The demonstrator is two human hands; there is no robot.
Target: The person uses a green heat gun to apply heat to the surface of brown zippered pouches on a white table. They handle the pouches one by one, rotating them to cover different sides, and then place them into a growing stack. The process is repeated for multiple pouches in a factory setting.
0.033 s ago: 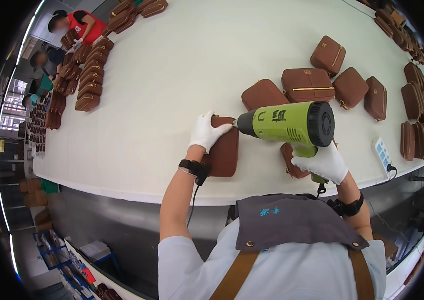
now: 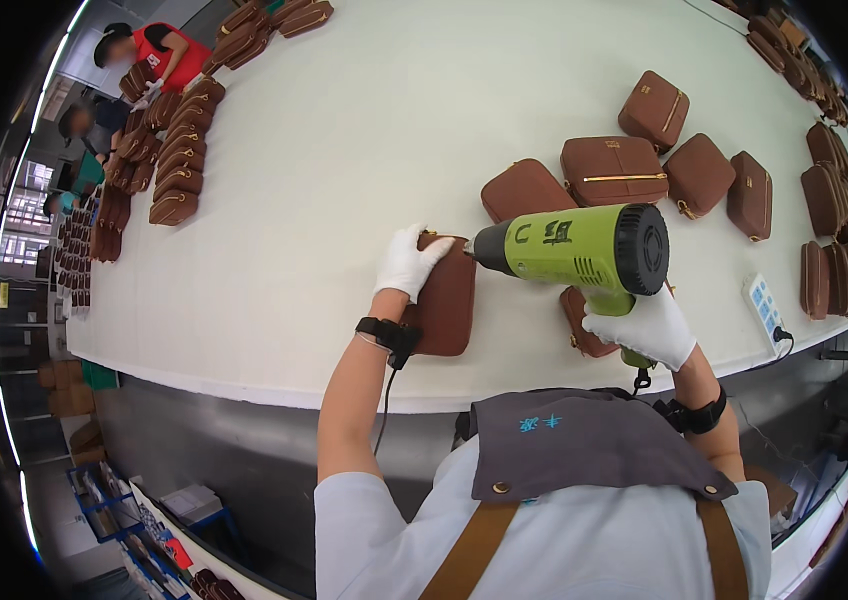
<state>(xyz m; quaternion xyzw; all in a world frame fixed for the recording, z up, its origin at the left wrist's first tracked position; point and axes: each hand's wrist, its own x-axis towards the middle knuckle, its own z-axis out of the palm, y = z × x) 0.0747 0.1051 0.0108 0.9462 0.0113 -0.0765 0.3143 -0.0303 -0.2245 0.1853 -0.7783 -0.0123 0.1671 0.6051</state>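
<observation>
My left hand [image 2: 410, 264], in a white glove, grips the upper left side of a brown bag [image 2: 447, 305] on the table, with the thumb over its top edge. A gold-coloured fitting shows by the fingers. My gloved right hand [image 2: 641, 330] is wrapped round the handle of a green heat gun [image 2: 569, 246]. The gun's metal nozzle points left at the bag's upper right corner, close to it; whether they touch I cannot tell. Another brown bag [image 2: 589, 322] lies partly hidden behind the gun.
Several brown bags [image 2: 614, 170] lie beyond the gun on the white table [image 2: 344, 130]. Rows of bags stand at the left [image 2: 182, 165] and right [image 2: 834, 205]. A power strip [image 2: 763, 306] with a plugged-in cord sits near the right edge. A person in a red vest [image 2: 176, 55] handles bags far left.
My left thumb has drawn back slightly up and left along the bag's top edge. The bag has shifted very slightly left. The heat gun stays almost in place.
</observation>
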